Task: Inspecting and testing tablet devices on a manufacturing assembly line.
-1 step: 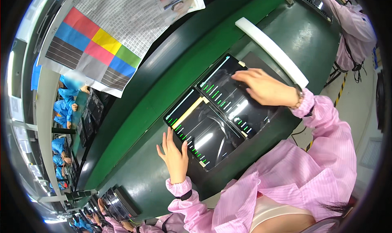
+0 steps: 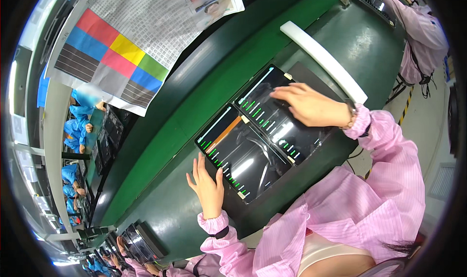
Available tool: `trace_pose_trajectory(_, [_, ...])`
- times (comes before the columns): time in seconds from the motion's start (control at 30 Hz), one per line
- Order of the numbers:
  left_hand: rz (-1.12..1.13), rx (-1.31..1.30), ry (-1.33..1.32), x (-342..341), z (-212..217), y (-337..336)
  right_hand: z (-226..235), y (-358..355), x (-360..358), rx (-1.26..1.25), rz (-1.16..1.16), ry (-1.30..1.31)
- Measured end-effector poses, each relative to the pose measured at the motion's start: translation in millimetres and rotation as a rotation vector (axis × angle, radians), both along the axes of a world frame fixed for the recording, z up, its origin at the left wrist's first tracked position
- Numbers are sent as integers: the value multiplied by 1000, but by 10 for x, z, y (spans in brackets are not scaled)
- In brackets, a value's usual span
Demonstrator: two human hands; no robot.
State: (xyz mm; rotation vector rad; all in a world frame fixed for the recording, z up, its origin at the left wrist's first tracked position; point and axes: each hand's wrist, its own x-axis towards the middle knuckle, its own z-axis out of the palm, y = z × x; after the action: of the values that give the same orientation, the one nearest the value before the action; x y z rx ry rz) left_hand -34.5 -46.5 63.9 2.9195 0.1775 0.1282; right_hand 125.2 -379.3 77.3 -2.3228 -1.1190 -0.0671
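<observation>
Fingers [image 2: 292, 93] flat on tablet [image 2: 277, 116]

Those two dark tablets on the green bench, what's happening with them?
A person in a pink coat works at a green bench. The right hand rests flat on the right tablet; the left hand touches the edge of the left tablet. Both screens show green bars. A white bar lies beyond them.
</observation>
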Motion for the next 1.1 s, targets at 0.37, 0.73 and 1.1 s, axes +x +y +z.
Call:
trace_pose_trajectory(0.37, [183, -669, 9, 269, -363, 395, -103, 323, 18, 16, 44, -125])
trace_pose_trajectory(0.73, [425, -1511, -156, 613, -259, 331, 164, 65, -256, 112, 16, 152])
trace_pose_trajectory(1.1, [122, -1254, -980, -308, 572, -538, 995, 486, -542, 658, 288, 567])
